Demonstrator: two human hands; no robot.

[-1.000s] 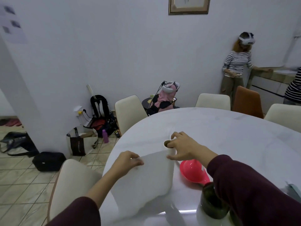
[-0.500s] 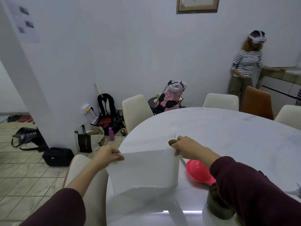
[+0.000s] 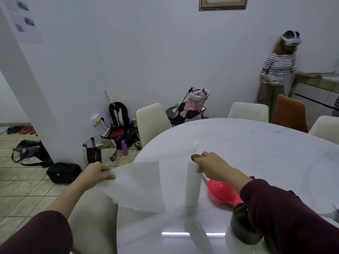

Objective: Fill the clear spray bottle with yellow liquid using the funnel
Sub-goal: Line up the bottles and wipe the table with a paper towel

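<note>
white marble table (image 3: 256, 143), tiled floor (image 3: 22, 189)

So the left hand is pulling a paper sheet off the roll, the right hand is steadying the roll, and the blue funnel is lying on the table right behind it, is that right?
Not quite: the funnel is red-pink, not blue, as the head view shows. The rest holds: the left hand pinches the paper sheet, the right hand grips the top of the upright roll, and the funnel lies on the table just behind it.

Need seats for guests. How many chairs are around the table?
5: one under the left arm, one cream at far left, one cream at back, one orange, one cream at right edge. Others may be out of frame.
</note>
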